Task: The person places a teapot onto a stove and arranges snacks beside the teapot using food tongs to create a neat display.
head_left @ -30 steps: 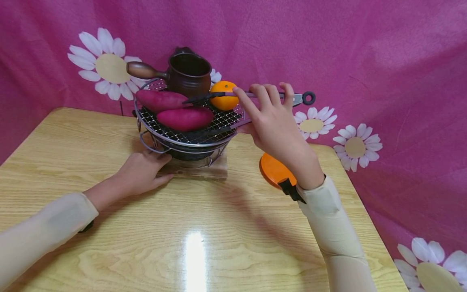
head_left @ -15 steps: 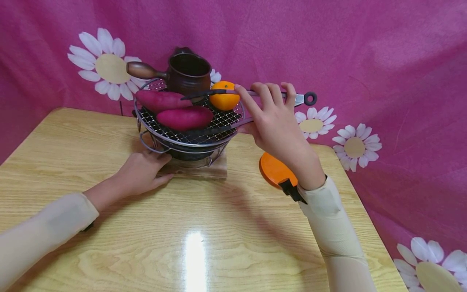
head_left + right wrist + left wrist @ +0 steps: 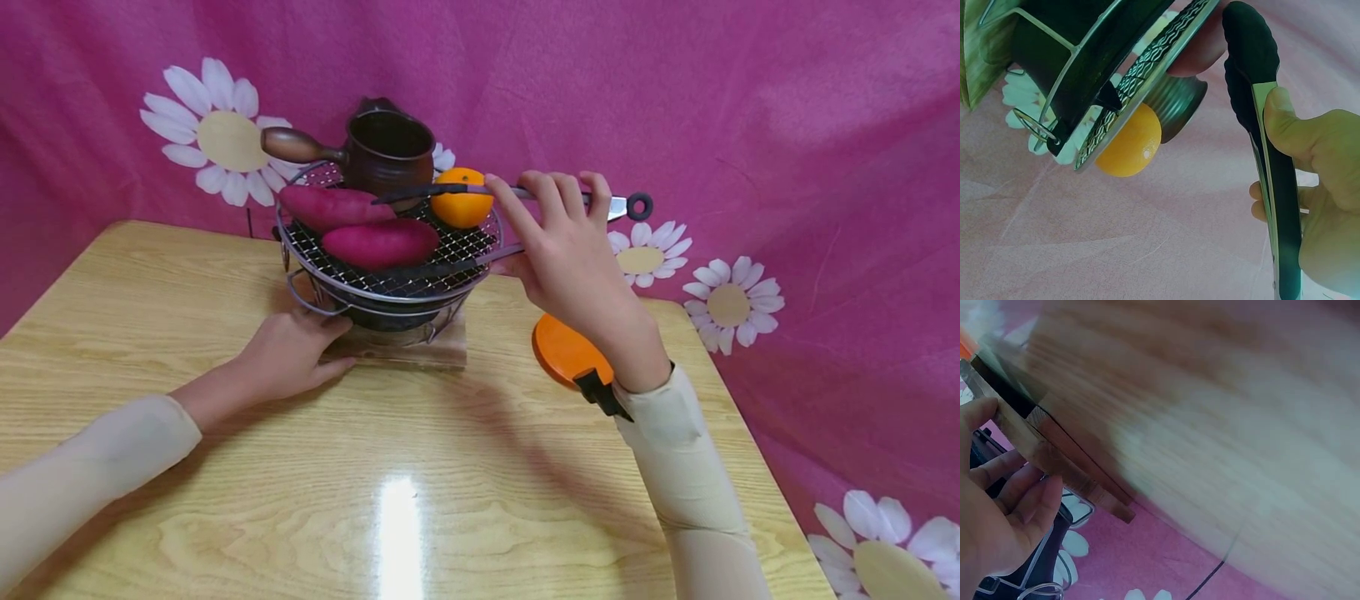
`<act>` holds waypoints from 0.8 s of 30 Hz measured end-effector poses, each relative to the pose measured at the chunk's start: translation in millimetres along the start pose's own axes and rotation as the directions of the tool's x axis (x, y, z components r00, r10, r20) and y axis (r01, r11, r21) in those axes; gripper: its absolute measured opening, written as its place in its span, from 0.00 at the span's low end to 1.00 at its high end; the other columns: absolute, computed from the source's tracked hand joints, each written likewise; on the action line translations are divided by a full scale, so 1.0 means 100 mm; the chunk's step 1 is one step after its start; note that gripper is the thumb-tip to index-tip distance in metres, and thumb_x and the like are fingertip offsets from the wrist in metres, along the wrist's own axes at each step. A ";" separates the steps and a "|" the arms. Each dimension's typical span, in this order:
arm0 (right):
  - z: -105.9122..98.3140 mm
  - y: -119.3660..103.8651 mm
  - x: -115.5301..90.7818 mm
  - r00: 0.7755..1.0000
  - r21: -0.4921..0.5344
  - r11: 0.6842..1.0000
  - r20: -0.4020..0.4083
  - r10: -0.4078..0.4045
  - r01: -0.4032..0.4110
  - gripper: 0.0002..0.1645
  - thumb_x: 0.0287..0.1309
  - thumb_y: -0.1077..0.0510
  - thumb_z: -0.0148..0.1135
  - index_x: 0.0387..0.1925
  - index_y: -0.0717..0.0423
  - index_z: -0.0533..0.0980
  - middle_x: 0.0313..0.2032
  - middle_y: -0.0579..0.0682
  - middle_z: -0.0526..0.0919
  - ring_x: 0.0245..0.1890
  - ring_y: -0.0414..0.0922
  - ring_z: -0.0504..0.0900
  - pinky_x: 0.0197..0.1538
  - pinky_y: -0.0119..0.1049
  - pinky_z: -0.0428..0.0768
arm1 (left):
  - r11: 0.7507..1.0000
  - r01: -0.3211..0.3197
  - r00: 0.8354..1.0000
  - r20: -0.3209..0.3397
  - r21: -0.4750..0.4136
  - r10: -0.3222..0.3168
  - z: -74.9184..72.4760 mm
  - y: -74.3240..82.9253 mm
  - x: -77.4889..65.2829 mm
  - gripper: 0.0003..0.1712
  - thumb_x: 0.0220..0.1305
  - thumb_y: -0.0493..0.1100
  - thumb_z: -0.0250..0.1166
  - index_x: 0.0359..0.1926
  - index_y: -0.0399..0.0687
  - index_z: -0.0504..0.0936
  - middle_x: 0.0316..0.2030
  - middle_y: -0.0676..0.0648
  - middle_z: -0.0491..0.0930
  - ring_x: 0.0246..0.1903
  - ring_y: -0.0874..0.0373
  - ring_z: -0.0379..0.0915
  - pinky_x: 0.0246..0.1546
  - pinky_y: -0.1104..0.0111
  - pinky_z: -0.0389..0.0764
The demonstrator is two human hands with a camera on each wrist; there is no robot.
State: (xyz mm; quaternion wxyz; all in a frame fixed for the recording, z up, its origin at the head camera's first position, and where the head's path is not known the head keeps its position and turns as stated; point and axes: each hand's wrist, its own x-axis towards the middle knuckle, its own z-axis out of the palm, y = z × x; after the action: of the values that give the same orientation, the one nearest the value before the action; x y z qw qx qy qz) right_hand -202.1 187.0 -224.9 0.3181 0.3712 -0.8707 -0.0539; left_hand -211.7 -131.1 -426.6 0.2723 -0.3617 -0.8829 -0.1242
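Observation:
In the head view my right hand (image 3: 573, 254) holds a pair of black tongs (image 3: 442, 190) from above. The tongs' arms are spread over the round wire grill rack (image 3: 461, 246). Between them lies the front sweet potato (image 3: 381, 243); the upper tip overlaps the rear sweet potato (image 3: 330, 207). An orange (image 3: 462, 213) sits beyond, partly behind the upper arm. In the right wrist view the thumb presses along the tongs (image 3: 1284, 206). My left hand (image 3: 292, 354) grips the corner of the wooden board (image 3: 420, 356) beneath the grill; the left wrist view shows thumb and fingers around this board (image 3: 1054, 456).
A brown side-handled pot (image 3: 386, 171) stands at the back of the rack, its handle pointing left. A black stove body (image 3: 393, 319) in a wire frame supports the rack. An orange disc (image 3: 562, 346) lies right on the wooden table (image 3: 300, 500). Pink cloth (image 3: 600, 83) hangs behind.
A second ago the tongs' upper tip was slightly further right and lower; since then the arms have shifted and spread a little. The left hand and the food stay put.

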 end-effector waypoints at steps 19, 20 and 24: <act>-0.01 0.09 -0.05 0.994 0.102 0.994 -0.098 0.052 -0.042 0.45 0.62 0.45 0.65 0.74 0.59 0.61 0.58 0.70 0.71 0.57 0.64 0.69 0.60 0.60 0.67 | 1.000 0.002 1.000 0.014 -0.003 -0.002 0.01 -0.01 0.00 0.22 0.54 0.55 0.74 0.40 0.44 0.78 0.31 0.42 0.79 0.23 0.45 0.77 0.17 0.53 0.73; -0.01 0.10 -0.06 0.994 0.106 0.993 -0.096 0.059 -0.049 0.45 0.62 0.46 0.65 0.74 0.59 0.60 0.59 0.70 0.70 0.57 0.64 0.69 0.60 0.61 0.68 | 1.000 0.000 1.000 0.013 -0.004 0.000 0.01 -0.01 0.01 0.22 0.54 0.55 0.74 0.40 0.45 0.78 0.31 0.42 0.79 0.23 0.45 0.76 0.17 0.53 0.73; -0.01 0.15 -0.09 0.993 0.109 0.992 -0.092 0.078 -0.068 0.47 0.63 0.45 0.64 0.76 0.59 0.57 0.59 0.71 0.69 0.58 0.64 0.68 0.60 0.60 0.70 | 1.000 -0.007 1.000 0.006 -0.007 0.007 0.00 -0.02 0.01 0.22 0.53 0.54 0.75 0.40 0.44 0.78 0.31 0.42 0.79 0.22 0.46 0.76 0.16 0.53 0.73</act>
State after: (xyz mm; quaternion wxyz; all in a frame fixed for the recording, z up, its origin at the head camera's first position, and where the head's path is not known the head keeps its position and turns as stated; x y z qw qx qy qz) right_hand -205.8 204.0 -223.7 0.3412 0.3576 -0.8691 0.0220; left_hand -213.1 -131.8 -425.8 0.2690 -0.3662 -0.8820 -0.1252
